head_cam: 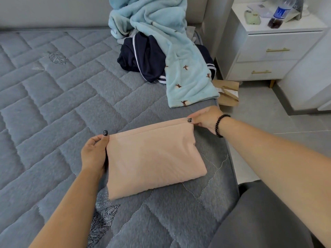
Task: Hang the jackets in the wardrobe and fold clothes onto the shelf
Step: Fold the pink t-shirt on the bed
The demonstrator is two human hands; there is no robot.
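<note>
1. The left hand [94,154] pinches the far left corner of a folded pink garment [152,158]; the right hand [204,119] pinches the far right corner.
2. The garment lies on the grey quilted bed [53,104], looking soft, light and floppy; both far corners seem the best places to hold it.
3. Beyond it lies a pile of blue fleece [179,59] and navy clothes [143,58]; no container holds any clothing.

no legible text; bottle [281,12] label blurred.
</note>
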